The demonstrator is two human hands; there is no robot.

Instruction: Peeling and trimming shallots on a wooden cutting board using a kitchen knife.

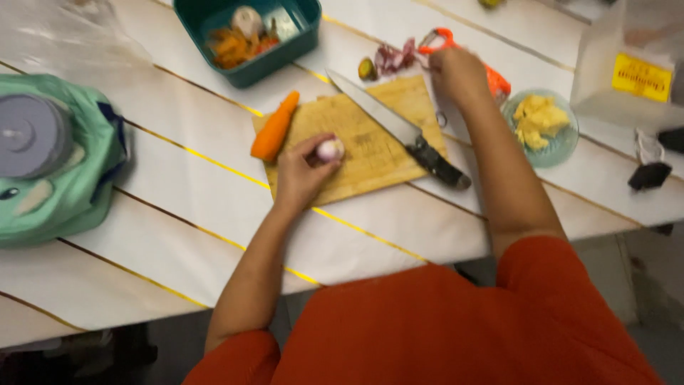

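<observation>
My left hand (303,171) holds a small peeled purple-white onion (330,150) against the wooden cutting board (370,153). My right hand (457,75) reaches past the board's far edge and closes on an orange-handled peeler (496,80), blurred by motion. A large black-handled knife (399,128) lies diagonally across the board, between my two hands. A peeled carrot (275,127) rests at the board's left edge. Purple onion skins (396,58) lie just beyond the board.
A teal tub (303,32) of peelings stands at the back. A small glass bowl (563,142) of pale yellow pieces sits right of the board. A green cloth bag (78,178) with a grey lid lies at left. A clear box (627,64) and black clips (648,175) are at right.
</observation>
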